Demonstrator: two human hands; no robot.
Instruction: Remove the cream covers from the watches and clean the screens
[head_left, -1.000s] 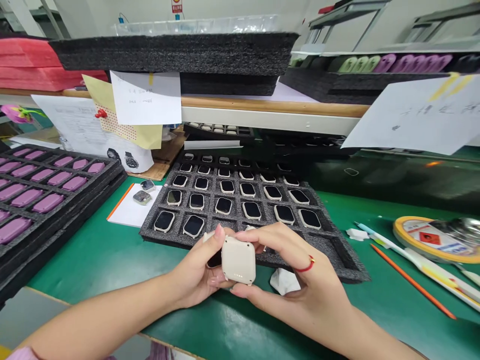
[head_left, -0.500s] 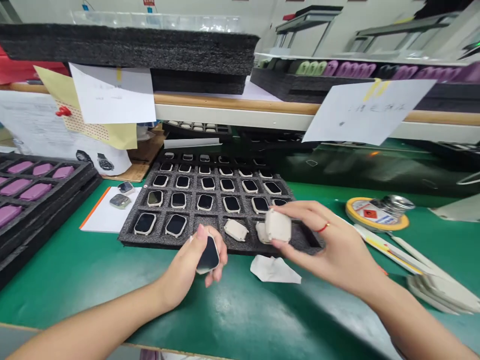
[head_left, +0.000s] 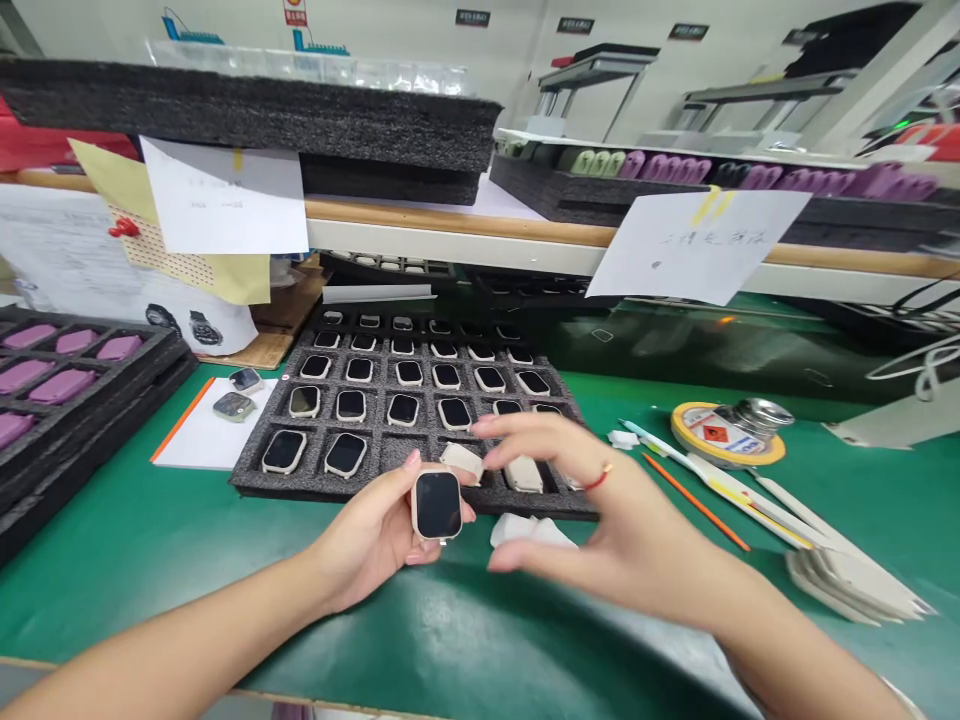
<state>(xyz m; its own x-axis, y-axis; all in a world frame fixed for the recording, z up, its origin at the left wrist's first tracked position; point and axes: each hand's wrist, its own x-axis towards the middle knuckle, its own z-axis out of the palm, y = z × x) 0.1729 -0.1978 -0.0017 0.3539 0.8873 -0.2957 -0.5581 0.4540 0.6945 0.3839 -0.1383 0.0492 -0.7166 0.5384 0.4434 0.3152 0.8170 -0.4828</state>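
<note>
A smartwatch case (head_left: 438,505) with a dark screen and cream frame rests in my left hand (head_left: 379,530), its screen facing up and my fingers closed round it. My right hand (head_left: 600,510) hovers to its right, thumb and fingers spread, with nothing between them. Behind both hands lies a black foam tray (head_left: 251,478) with rows of watch cases in its pockets. Two cream pieces in the front row, a watch case lying back up (head_left: 462,461) and another (head_left: 524,474), sit partly behind my right hand. Below its fingers is a crumpled white cloth (head_left: 529,530).
On the right are a tape roll (head_left: 686,440) with a metal-topped bottle, an orange stick (head_left: 697,503) and a stack of pale flat pieces (head_left: 832,585). At left stands a tray of purple cases (head_left: 64,385). A shelf edge (head_left: 450,235) with hanging paper runs above.
My right hand has let go of the cream watch case, now in the tray's front row, and opened. My left hand has turned its smartwatch screen toward me and shifted slightly right.
</note>
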